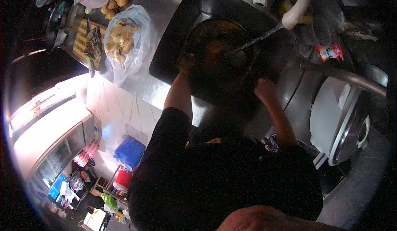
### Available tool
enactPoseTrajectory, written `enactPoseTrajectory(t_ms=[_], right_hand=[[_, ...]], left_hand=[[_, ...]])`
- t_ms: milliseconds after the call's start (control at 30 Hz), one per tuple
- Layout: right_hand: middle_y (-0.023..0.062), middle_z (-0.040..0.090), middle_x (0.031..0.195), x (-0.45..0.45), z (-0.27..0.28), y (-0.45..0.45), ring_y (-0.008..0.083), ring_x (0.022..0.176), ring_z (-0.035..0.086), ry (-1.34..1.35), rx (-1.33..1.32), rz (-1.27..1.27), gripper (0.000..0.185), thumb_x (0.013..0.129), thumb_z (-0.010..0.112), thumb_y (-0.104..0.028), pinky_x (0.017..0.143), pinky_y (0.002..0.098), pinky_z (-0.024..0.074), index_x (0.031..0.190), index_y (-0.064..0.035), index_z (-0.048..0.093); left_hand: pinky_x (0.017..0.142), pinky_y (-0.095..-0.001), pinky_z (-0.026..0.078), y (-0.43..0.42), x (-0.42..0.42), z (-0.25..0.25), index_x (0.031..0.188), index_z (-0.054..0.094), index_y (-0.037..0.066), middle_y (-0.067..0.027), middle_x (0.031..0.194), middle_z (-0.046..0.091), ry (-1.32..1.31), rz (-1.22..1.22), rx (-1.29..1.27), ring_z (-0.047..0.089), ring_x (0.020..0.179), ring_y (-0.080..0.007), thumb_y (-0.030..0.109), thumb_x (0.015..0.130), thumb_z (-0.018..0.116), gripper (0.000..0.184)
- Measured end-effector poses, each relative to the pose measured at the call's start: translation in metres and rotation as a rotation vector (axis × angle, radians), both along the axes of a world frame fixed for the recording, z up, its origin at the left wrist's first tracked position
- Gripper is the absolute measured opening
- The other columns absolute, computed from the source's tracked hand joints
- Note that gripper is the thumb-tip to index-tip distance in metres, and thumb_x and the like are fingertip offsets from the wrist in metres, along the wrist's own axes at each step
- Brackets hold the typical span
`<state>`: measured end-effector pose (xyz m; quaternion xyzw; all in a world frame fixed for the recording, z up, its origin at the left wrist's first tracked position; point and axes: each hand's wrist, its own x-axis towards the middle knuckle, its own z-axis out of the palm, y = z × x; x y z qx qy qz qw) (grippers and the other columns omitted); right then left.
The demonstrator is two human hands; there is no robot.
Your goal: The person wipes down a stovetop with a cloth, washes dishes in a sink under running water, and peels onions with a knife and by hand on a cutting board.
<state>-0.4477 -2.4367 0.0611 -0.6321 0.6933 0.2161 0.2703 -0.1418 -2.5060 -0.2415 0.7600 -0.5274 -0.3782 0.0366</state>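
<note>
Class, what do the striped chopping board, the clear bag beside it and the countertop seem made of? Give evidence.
Chopping board: probably wood or bamboo, matte; tan and brown stripes.
Clear bag: thin, glossy plastic; see-through, crinkled.
Countertop: likely metal, satin; grey with blurred highlights.

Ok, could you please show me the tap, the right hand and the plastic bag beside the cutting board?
Tap (301, 9), head view: its curved white spout.
Right hand (265, 89), head view: its middle.
Plastic bag (142, 41), head view: its bare side.

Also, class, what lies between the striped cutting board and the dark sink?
In the head view, a plastic bag holding pale yellowish pieces lies on the counter between the cutting board and the sink.
</note>
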Motion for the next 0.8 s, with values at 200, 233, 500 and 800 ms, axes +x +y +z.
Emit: enactPoseTrajectory(t_ms=[200, 233, 500, 800], right_hand=[[0.0211, 0.053, 0.077, -0.042, -0.014, 0.017, 0.0370, 0.074, 0.056, -0.271, -0.157, -0.008, 0.016, 0.073, 0.056, -0.011, 0.062, 0.0459, 0.0429, 0.079, 0.0033, 0.051], [0.0206, 0.052, 0.075, -0.046, -0.021, 0.021, 0.0372, 0.072, 0.055, -0.350, -0.252, 0.006, 0.016, 0.073, 0.056, -0.011, 0.062, 0.0461, 0.0422, 0.078, 0.0030, 0.050], [0.0186, 0.051, 0.066, -0.059, -0.050, 0.030, 0.0384, 0.065, 0.054, -0.394, -0.430, 0.090, 0.016, 0.070, 0.056, -0.010, 0.057, 0.0485, 0.0375, 0.071, 0.0020, 0.046], [0.0222, 0.056, 0.074, -0.034, -0.020, 0.017, 0.0401, 0.074, 0.056, -0.127, -0.152, -0.003, 0.013, 0.070, 0.051, -0.007, 0.068, 0.0476, 0.0443, 0.077, 0.0033, 0.054]], left_hand=[[0.077, -0.0447, 0.049, 0.010, -0.018, -0.011, 0.110, 0.046, 0.002, -0.0217, 0.097, 0.061, 0.042, -0.042, 0.086, 0.060, 0.093, -0.0353, 0.032, 0.078, 0.055, 0.045], [0.077, -0.0447, 0.049, 0.009, -0.017, -0.011, 0.109, 0.046, 0.002, -0.0216, 0.097, 0.061, 0.037, -0.046, 0.094, 0.060, 0.093, -0.0352, 0.032, 0.078, 0.055, 0.045], [0.077, -0.0443, 0.049, -0.001, -0.008, 0.022, 0.107, 0.049, 0.002, -0.0205, 0.098, 0.061, -0.360, 0.002, 0.087, 0.060, 0.092, -0.0340, 0.032, 0.078, 0.055, 0.042], [0.076, -0.0440, 0.049, 0.025, -0.031, 0.018, 0.104, 0.053, 0.002, -0.0192, 0.098, 0.062, -0.287, -0.390, 0.138, 0.061, 0.092, -0.0327, 0.032, 0.078, 0.054, 0.040]])
